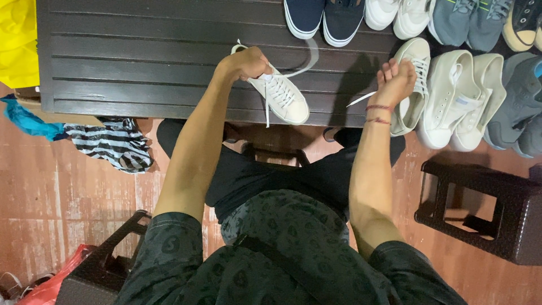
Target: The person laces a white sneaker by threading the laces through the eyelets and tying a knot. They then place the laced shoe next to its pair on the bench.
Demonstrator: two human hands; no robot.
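One cream sneaker [280, 93] lying on dark slatted table [141, 62], toe pointing toward me near front edge. My left hand [247, 62] gripping its heel end, fingers clenched around it. One white lace [307, 62] looping out, blurring. My right hand [393, 79] pinching other lace end [361, 99], pulling it taut. Second matching sneaker [415, 85] sitting just beside right hand. Around ten more shoes crowding right side and far edge. Left half of table offering room. Two dark stools [485, 214] flanking me.
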